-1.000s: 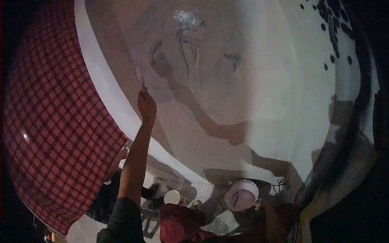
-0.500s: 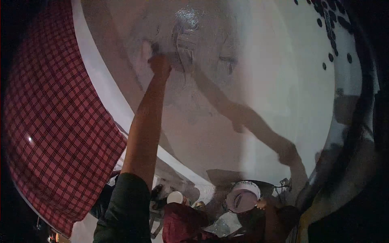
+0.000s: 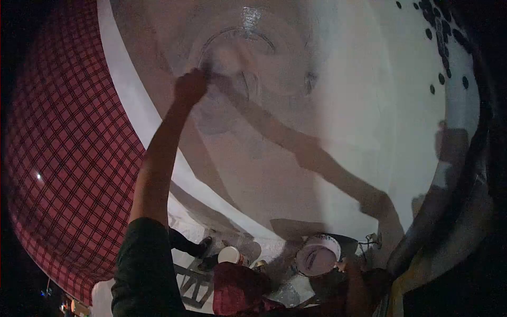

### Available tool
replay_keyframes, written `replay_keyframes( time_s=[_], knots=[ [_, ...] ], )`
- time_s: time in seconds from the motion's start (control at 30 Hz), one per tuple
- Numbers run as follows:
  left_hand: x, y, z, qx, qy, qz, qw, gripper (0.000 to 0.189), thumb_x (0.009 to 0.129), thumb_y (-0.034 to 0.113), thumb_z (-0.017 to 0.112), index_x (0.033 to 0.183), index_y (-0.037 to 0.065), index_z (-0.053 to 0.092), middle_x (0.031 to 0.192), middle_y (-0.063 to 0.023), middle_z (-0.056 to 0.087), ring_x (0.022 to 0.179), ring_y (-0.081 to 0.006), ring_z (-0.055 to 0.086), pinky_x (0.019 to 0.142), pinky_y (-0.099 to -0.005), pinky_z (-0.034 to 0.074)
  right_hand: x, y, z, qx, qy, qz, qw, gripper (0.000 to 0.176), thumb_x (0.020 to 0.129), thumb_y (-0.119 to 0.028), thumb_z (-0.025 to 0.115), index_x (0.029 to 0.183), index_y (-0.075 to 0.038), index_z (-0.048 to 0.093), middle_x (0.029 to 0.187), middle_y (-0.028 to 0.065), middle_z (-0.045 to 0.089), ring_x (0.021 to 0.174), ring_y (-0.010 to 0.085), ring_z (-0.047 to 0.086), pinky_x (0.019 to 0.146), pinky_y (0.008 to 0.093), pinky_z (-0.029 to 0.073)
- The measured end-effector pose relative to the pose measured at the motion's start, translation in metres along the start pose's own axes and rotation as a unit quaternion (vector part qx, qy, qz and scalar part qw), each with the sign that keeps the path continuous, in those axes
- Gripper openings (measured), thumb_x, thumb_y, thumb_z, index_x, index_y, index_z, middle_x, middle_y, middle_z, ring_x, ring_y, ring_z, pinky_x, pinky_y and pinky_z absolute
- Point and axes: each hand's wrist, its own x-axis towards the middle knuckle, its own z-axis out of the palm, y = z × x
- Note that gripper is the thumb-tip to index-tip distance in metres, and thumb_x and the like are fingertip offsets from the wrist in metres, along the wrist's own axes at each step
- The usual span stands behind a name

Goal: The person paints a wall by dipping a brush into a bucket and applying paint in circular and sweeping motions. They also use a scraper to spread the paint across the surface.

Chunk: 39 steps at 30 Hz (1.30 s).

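Note:
My left hand [image 3: 191, 86] is raised at the upper left, closed in a fist against a grey-brown wet-looking surface [image 3: 264, 127]. What it grips is blurred; a dark and pale smear lies beside the knuckles. Curved streaks and a shiny patch show on the surface around and above it. Low on the right, my right hand [image 3: 341, 265] is closed on the rim of a round bucket [image 3: 330, 242]. Inside the bucket is a pinkish-grey mass [image 3: 315, 261] with a darker mark on it.
Red checked cloth [image 3: 74, 148] hangs on the left, beside a white edge band [image 3: 127, 79]. A smaller white bucket [image 3: 229, 255], a dark stool frame [image 3: 195, 288], a shoe [image 3: 205, 246] and dark red cloth [image 3: 237, 290] are below. Dark spots [image 3: 442, 47] mark the upper right.
My left hand has moved left and slightly down, and its forearm has swung left. Curved streaks now show above it. My right hand stays at the bucket. The shoe and stool are more visible.

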Motion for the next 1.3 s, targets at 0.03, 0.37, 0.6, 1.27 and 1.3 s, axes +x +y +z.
replay_keyframes(
  time_s=[0.03, 0.37, 0.6, 1.27, 1.3],
  knots=[
    [0.001, -0.012, 0.010, -0.050, 0.023, -0.073, 0.996, 0.039, 0.094, 0.023, 0.046, 0.125, -0.001, 0.047, 0.105, -0.0239, 0.061, 0.090, -0.0364, 0.065, 0.076, -0.0501, 0.052, 0.001, 0.001, 0.001, 0.002, 0.002, 0.001, 1.000, 0.057, 0.086, -0.056, 0.054, 0.093, -0.001, 0.068, 0.073, 0.0094, 0.069, 0.060, 0.0208, 0.063, 0.061, 0.0380, 0.052],
    [0.009, 0.063, 0.145, -0.596, 0.115, -0.409, 0.682, 0.032, 0.089, 0.018, 0.049, 0.114, -0.002, 0.056, 0.101, -0.0223, 0.061, 0.093, -0.0339, 0.061, 0.082, -0.0497, 0.043, 0.008, 0.002, 0.002, 0.005, 0.003, -0.001, 1.000, 0.057, 0.086, -0.056, 0.054, 0.086, -0.001, 0.069, 0.073, 0.0084, 0.069, 0.059, 0.0201, 0.063, 0.060, 0.0375, 0.052],
    [0.011, 0.164, 0.088, -0.659, 0.062, -0.257, 0.704, 0.030, 0.083, 0.013, 0.059, 0.106, -0.006, 0.060, 0.098, -0.0252, 0.062, 0.089, -0.0348, 0.063, 0.080, -0.0455, 0.046, 0.019, 0.010, -0.001, 0.005, 0.015, -0.014, 1.000, 0.057, 0.085, -0.056, 0.055, 0.083, -0.001, 0.070, 0.073, 0.0078, 0.070, 0.058, 0.0197, 0.062, 0.059, 0.0372, 0.052],
    [-0.035, 0.033, 0.032, -0.009, -0.102, 0.036, 0.994, 0.042, 0.096, 0.028, 0.040, 0.133, 0.009, 0.040, 0.114, -0.0257, 0.056, 0.101, -0.0382, 0.060, 0.083, -0.0511, 0.049, 0.016, 0.014, 0.003, -0.031, 0.043, -0.007, 0.999, 0.055, 0.086, -0.054, 0.055, 0.087, -0.001, 0.069, 0.072, 0.0087, 0.068, 0.060, 0.0205, 0.062, 0.060, 0.0382, 0.051],
    [-0.033, 0.021, 0.019, -0.016, -0.086, 0.005, 0.996, 0.040, 0.096, 0.026, 0.040, 0.131, 0.007, 0.041, 0.115, -0.0258, 0.056, 0.101, -0.0392, 0.059, 0.083, -0.0508, 0.050, 0.017, 0.015, 0.004, -0.031, 0.045, -0.006, 0.998, 0.055, 0.086, -0.054, 0.055, 0.087, -0.001, 0.069, 0.072, 0.0087, 0.068, 0.060, 0.0206, 0.062, 0.060, 0.0383, 0.051]
  ],
)
